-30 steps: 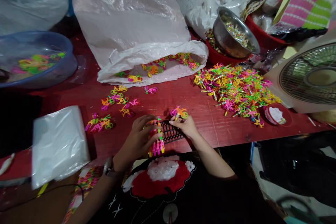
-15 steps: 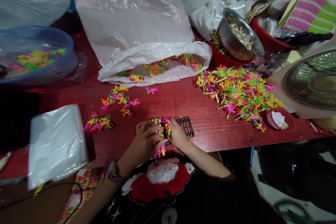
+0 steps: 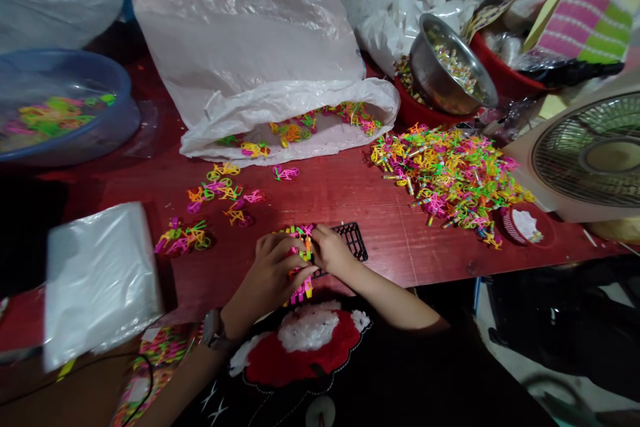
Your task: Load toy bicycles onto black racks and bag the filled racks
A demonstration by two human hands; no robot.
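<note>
A black plastic rack [image 3: 356, 240] lies at the table's front edge. Small coloured plastic toy bicycles [image 3: 303, 255], pink, yellow, green and orange, are packed together on its left part. My left hand [image 3: 276, 267], with a watch at the wrist, curls its fingers around the packed row from the left. On the other side, my right hand [image 3: 333, 251] is closed at the row's upper end, fingertips pressed against a toy bicycle there; most of that toy is hidden behind the fingers. The rack's right end shows bare beyond my right hand.
Loose toy bicycles [image 3: 220, 190] lie left of the rack. A white plastic bag [image 3: 250, 33] opens behind them. At right are a large toy pile [image 3: 450, 173], a metal bowl [image 3: 435, 73] and a fan [image 3: 590, 147]. A blue basin [image 3: 115, 113] and plastic sheets [image 3: 103, 280] sit left.
My right hand has brought a toy bicycle left and down from above the rack to the packed row, and stays there. My left hand keeps its place around the row.
</note>
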